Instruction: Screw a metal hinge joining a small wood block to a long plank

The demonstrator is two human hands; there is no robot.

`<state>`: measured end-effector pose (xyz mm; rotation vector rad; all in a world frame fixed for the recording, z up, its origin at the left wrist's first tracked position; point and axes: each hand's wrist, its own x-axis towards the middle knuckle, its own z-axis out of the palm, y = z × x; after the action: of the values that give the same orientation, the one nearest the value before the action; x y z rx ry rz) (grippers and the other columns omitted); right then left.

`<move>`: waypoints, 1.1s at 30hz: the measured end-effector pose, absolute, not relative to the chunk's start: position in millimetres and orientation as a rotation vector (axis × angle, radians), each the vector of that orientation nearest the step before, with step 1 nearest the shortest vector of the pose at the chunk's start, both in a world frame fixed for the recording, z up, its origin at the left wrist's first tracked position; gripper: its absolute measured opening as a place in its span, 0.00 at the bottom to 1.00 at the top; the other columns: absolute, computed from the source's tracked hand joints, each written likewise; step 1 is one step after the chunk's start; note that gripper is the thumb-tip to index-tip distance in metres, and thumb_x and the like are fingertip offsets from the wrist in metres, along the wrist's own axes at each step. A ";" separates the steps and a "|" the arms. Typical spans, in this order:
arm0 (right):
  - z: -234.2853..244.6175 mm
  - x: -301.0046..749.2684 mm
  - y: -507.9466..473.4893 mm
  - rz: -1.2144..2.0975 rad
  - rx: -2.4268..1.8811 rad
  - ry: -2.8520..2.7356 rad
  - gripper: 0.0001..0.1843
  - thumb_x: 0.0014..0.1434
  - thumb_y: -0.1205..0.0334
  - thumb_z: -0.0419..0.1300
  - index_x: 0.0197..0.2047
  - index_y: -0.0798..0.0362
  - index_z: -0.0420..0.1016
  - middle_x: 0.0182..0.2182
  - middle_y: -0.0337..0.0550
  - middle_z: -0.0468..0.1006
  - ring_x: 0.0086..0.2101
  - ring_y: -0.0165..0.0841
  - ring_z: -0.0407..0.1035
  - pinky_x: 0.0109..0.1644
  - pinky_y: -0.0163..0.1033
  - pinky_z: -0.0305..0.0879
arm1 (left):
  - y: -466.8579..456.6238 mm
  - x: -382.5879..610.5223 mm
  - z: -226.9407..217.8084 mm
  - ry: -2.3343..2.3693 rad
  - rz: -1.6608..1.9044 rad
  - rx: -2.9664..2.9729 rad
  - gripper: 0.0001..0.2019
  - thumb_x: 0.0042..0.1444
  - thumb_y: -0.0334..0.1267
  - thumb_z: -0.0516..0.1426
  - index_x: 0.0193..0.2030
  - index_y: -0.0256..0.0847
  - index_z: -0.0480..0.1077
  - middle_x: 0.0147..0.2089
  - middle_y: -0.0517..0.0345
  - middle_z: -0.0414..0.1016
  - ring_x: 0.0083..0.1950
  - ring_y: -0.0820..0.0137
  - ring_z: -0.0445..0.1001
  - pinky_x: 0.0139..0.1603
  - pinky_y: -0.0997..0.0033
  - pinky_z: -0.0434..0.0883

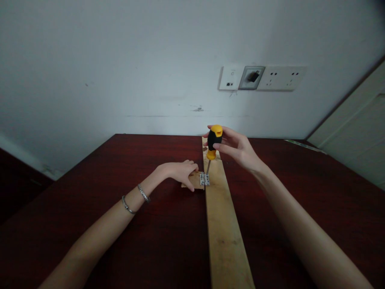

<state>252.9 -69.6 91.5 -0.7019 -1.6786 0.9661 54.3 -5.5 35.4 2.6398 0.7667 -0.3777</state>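
My right hand (234,146) grips a screwdriver (214,138) by its yellow and black handle, held nearly upright. Its metal shaft points down to a small silver hinge (204,179), and the tip meets the hinge's right leaf near its upper edge. That leaf lies on a long wooden plank (224,224); the left leaf rests on a short wood piece (196,181) beside the plank. My left hand (182,173) is closed over the short piece, thumb at the near side and fingers at the far side. Any screw under the tip is too small to make out.
A dark red tabletop (144,241) carries the plank, which runs from the near edge back toward the wall (150,60). Wall sockets (279,78) and a grey-framed outlet (252,77) sit above at the right. A thin flat strip (303,145) lies at the back right, near a pale door (357,120).
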 end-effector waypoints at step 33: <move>92.7 253.4 -68.0 0.919 -0.731 -1.755 0.24 0.51 0.60 0.64 0.51 0.50 0.63 0.40 0.42 0.71 0.41 0.33 0.69 0.46 0.42 0.68 | -6.6 54.2 37.3 0.772 -0.379 2.627 0.31 0.41 0.55 0.59 0.49 0.39 0.59 0.48 0.50 0.61 0.48 0.60 0.60 0.44 0.66 0.62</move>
<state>253.4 -68.0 92.7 -0.7306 -1.7546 0.9194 54.2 -6.6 37.3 2.6272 0.7716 -0.3794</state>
